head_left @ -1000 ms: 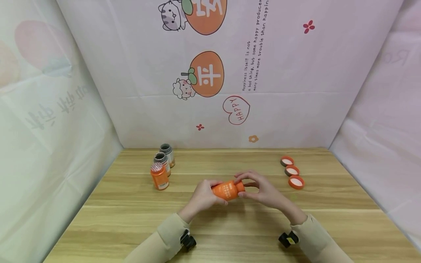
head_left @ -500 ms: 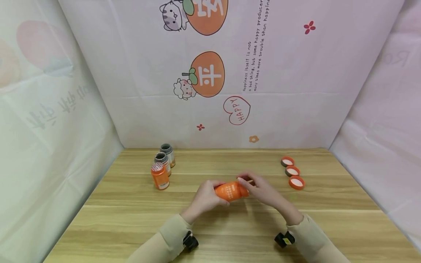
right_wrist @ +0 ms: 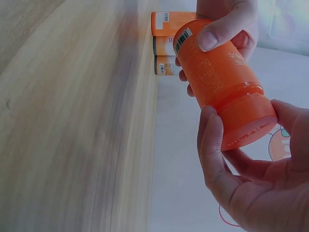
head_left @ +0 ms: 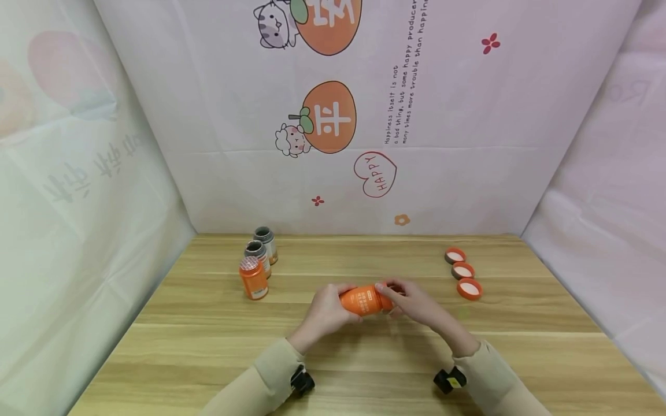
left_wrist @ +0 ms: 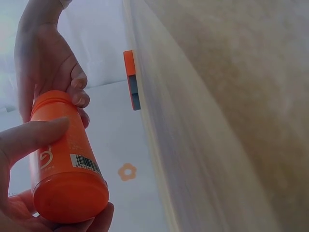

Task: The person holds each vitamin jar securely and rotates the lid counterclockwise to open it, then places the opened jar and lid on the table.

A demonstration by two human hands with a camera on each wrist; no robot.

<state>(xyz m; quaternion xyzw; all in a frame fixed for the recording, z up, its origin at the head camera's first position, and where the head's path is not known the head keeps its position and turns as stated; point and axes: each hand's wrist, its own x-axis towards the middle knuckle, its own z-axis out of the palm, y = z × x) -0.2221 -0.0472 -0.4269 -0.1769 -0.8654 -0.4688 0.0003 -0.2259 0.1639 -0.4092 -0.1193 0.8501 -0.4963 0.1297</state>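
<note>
An orange bottle (head_left: 360,301) lies tilted in the air above the table, its capped end toward the right. My left hand (head_left: 324,313) grips its body, with the thumb laid along the side in the left wrist view. Fingers and thumb of my right hand (head_left: 414,301) hold the orange cap (right_wrist: 247,122) from both sides. In the right wrist view the cap sits on the bottle's neck. White print and a barcode (left_wrist: 84,162) mark the bottle; my left palm hides part of its base in the head view.
At the back left of the wooden table (head_left: 208,352) stand an orange bottle (head_left: 254,283) with a patterned top and two grey-necked, uncapped bottles (head_left: 266,264). Three loose lids (head_left: 469,289) lie in a row at the back right. White printed cloth (head_left: 447,173) encloses the table.
My right hand has shifted its fingers around the cap, with the thumb side moving toward the bottle. The bottle has moved slightly right with my left hand. Other bottles and lids stay put.
</note>
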